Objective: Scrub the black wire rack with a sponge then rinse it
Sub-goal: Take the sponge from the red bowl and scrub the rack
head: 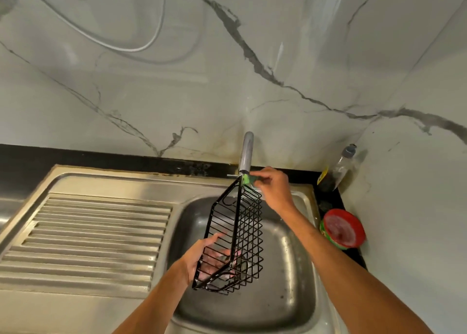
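One grey-veined marble wall (227, 68) fills the upper half. Below it a steel sink (298, 295), with a ribbed drainboard (96, 232) on its left, sits in a black tabletop (75, 156). Over the basin the black rack (242, 232) hangs tilted on end, clear of the sink floor. Its top corner is just under the spout of the grey tap (247, 154) at the sink's back edge. The left hand (202, 255) grips the rack's lower end, fingers curled through the wires. The right hand (271, 189) pinches a green sponge (246, 180) against the rack's top corner. On the tabletop right of the sink stands a green tub (343, 228) with a red lid. Behind it, in the corner, a clear bottle (340, 169) leans on the wall. Whether water runs I cannot tell.
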Demonstrator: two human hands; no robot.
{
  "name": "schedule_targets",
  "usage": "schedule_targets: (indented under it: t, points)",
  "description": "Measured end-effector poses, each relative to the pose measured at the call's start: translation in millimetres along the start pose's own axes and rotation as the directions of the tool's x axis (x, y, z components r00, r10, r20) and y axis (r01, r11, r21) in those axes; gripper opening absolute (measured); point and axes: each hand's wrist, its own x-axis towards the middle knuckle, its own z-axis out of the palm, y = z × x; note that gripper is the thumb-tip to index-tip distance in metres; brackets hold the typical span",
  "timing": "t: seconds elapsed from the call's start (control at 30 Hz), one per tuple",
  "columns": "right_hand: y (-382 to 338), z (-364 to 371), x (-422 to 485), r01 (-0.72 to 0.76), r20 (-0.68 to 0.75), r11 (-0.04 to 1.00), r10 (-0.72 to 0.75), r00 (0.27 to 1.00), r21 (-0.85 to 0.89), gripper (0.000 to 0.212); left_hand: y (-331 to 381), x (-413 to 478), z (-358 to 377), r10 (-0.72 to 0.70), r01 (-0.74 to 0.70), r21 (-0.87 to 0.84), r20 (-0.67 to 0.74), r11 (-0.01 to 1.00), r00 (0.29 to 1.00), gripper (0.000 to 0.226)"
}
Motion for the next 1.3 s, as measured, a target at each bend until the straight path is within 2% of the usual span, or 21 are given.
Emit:
schedule_targets:
  t: [0.03,0.1,0.2,0.27,0.33,0.4,0.5,0.53,0.6,0.67,0.83,0.9,0.97,1.07,1.2,1.3]
  points:
    - [-1,6,3,0.001,0.008,1.000,0.000,1.000,-0.020,0.026,-1,1,0,0.005,-0.005,0.002,-0.002,1.000,1.000,0.054]
    - [-1,13,-2,0.033,0.120,0.999,-0.031,0.992,-0.017,0.027,-8,16,-7,0.004,-0.004,-0.024,0.005,1.000,1.000,0.064]
    - [1,4,-15,0.064,0.304,0.998,-0.070,0.950,0.027,0.030,3,2,-1,-0.011,0.014,-0.086,0.025,0.996,1.000,0.057]
    - [3,1,3,0.032,0.206,0.999,-0.038,0.978,0.034,0.026,11,-8,6,0.006,0.008,-0.141,0.098,0.990,0.995,0.045]
    - [-3,6,12,0.028,0.110,0.999,-0.026,0.994,-0.024,0.024,10,-7,8,0.027,-0.004,-0.159,0.141,0.987,0.990,0.049]
    - [-7,15,6,0.064,0.149,0.996,-0.054,0.987,-0.063,0.026,10,-8,10,0.013,0.009,-0.156,0.136,0.988,0.991,0.053]
    - [-2,6,-15,0.087,0.325,0.996,-0.077,0.943,-0.014,0.028,6,-7,6,-0.006,0.032,-0.160,0.157,0.987,0.988,0.054]
    - [0,0,-14,0.061,0.344,0.998,-0.063,0.937,0.016,0.028,5,-6,3,-0.006,0.034,-0.160,0.173,0.986,0.985,0.053]
    - [6,-5,3,0.009,0.212,0.999,-0.016,0.977,0.031,0.027,4,-7,1,0.008,0.028,-0.185,0.191,0.982,0.982,0.047]
    - [4,-2,12,-0.013,0.096,0.998,0.019,0.995,-0.062,0.025,3,-7,1,0.003,0.034,-0.186,0.193,0.982,0.981,0.045]
    - [17,-4,1,0.014,0.207,0.977,0.030,0.978,-0.211,0.022,7,1,-5,0.032,0.014,-0.253,0.177,0.967,0.984,0.045]
    - [18,-8,8,0.013,0.168,0.970,0.028,0.985,-0.241,0.022,10,3,-7,0.027,0.027,-0.256,0.206,0.966,0.978,0.052]
    - [7,3,17,0.019,0.109,0.984,0.000,0.994,-0.179,0.018,12,5,-7,0.018,0.051,-0.295,0.229,0.954,0.973,0.048]
    - [-9,23,19,0.048,0.214,0.997,-0.035,0.976,-0.055,0.018,17,8,-3,0.026,0.048,-0.300,0.237,0.953,0.971,0.044]
    - [9,-9,14,0.011,0.254,0.980,0.040,0.966,-0.197,0.032,18,7,-2,0.031,0.034,-0.262,0.237,0.965,0.971,0.045]
    - [-5,-7,18,0.000,0.229,0.999,0.012,0.973,-0.052,0.015,17,12,-1,0.007,0.042,-0.234,0.205,0.971,0.979,0.052]
